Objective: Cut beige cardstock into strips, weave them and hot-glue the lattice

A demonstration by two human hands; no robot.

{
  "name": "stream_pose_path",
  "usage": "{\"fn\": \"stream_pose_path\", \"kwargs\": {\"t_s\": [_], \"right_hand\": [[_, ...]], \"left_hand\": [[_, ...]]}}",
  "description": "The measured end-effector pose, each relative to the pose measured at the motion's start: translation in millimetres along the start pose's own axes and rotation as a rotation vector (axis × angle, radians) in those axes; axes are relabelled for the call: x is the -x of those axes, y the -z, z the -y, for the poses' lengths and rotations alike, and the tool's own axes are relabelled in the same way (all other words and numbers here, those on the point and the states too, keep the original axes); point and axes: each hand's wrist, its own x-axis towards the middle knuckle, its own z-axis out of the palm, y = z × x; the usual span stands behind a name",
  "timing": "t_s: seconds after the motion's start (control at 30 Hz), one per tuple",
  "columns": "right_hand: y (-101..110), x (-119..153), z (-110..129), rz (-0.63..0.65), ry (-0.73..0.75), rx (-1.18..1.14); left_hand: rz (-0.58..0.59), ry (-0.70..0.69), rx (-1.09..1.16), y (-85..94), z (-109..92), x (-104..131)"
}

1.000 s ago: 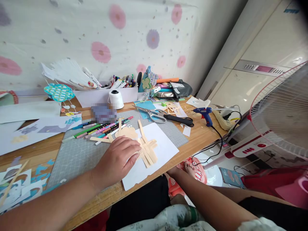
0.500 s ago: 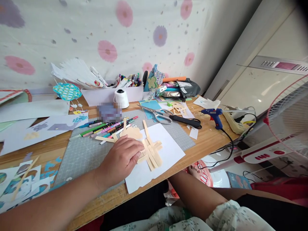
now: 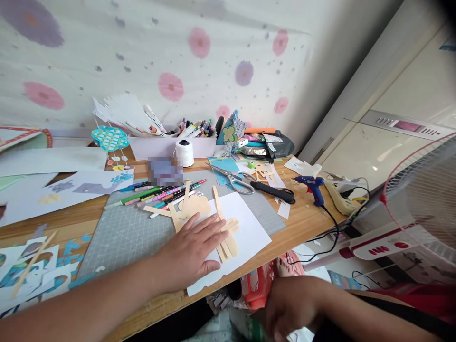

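My left hand (image 3: 197, 244) lies flat with its fingers spread over woven tan paper strips (image 3: 228, 242), which rest on a white sheet (image 3: 251, 228). Part of the strips is hidden beneath the fingers. Just above the fingertips, a tan cloud-shaped cutout (image 3: 195, 205) and more loose strips (image 3: 156, 211) lie on the grey cutting mat (image 3: 121, 232). My right hand (image 3: 290, 304) hangs low beyond the table's front edge, above the lap; its fingers are bent and blurred, and whether they hold anything cannot be made out.
Markers (image 3: 160, 194) and a white thread spool (image 3: 185, 154) stand or lie behind the strips. Scissors (image 3: 238, 180), a black-handled tool (image 3: 274, 191) and a blue glue gun (image 3: 315, 187) lie to the right. A fan (image 3: 384, 244) stands beside the table. Paper scraps (image 3: 35, 270) lie at the left.
My left hand has spread its fingers flat over the strips. My right hand has come into view below the table edge. The camera view has shifted slightly.
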Motion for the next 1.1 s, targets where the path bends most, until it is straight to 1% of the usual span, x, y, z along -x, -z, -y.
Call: {"fn": "stream_pose_path", "kwargs": {"t_s": [0.07, 0.1, 0.13, 0.2, 0.23, 0.33, 0.4, 0.47, 0.57, 0.67, 0.73, 0.83, 0.87, 0.9, 0.93, 1.0, 1.03, 1.1], "right_hand": [[31.2, -4.4, -3.4, 0.17, 0.168, -0.125], [46.3, -11.2, -7.4, 0.229, 0.169, -0.248], [59.6, -21.2, -12.9, 0.157, 0.134, -0.251], [78.0, -49.4, -27.2, -0.109, 0.116, 0.008], [82.6, -66.0, -35.2, -0.159, 0.1, 0.058], [82.2, -115.6, -57.7, -0.192, 0.1, 0.134], [77.1, -141.8, -68.4, -0.162, 0.119, 0.196], [73.2, -160.5, -75.8, -0.118, 0.153, 0.249], [72.4, -176.6, -84.4, -0.086, 0.199, 0.29], [77.7, -179.9, -91.3, -0.094, 0.212, 0.29], [84.1, -173.6, -93.2, -0.112, 0.197, 0.274], [93.2, -150.1, -90.3, -0.183, 0.155, 0.188], [94.6, -139.9, -88.4, -0.241, 0.147, 0.065], [94.6, -129.7, -86.7, -0.264, 0.125, -0.047], [93.3, -120.1, -85.4, -0.247, 0.099, -0.127], [87.7, -106.2, -84.5, -0.189, 0.016, -0.207], [84.3, -102.6, -84.9, -0.18, -0.014, -0.241], [78.1, -102.8, -85.8, -0.161, -0.01, -0.301]], "left_hand": [[0.055, -0.009, -0.023, 0.9, -1.0, -0.9], [0.059, -0.014, -0.032, 0.5, -1.1, -0.9], [0.047, -0.019, -0.04, -0.5, -0.9, -0.5], [-0.032, -0.029, -0.043, -3.3, 0.3, 1.3], [-0.093, -0.04, -0.036, -4.6, 1.3, 2.5], [-0.283, -0.085, -0.004, -5.9, 4.7, 5.8], [-0.363, -0.115, 0.005, -4.2, 6.5, 6.4], [-0.398, -0.128, 0.014, -0.8, 7.4, 5.6], [-0.398, -0.126, 0.006, 5.7, 7.0, 3.1], [-0.384, -0.143, -0.008, 11.1, 4.9, 1.8], [-0.362, -0.153, 0.012, 11.8, 3.2, 2.4], [-0.265, -0.161, 0.02, 7.8, 1.3, 5.1], [-0.23, -0.163, 0.01, 5.7, 0.7, 6.1], [-0.201, -0.163, -0.003, 3.5, -0.1, 7.2], [-0.181, -0.162, -0.016, 1.4, -1.2, 8.3], [-0.165, -0.166, -0.028, -2.3, -4.8, 10.3], [-0.168, -0.168, -0.028, -3.9, -7.4, 11.2], [-0.191, -0.158, -0.018, -6.7, -13.4, 12.9]]}}
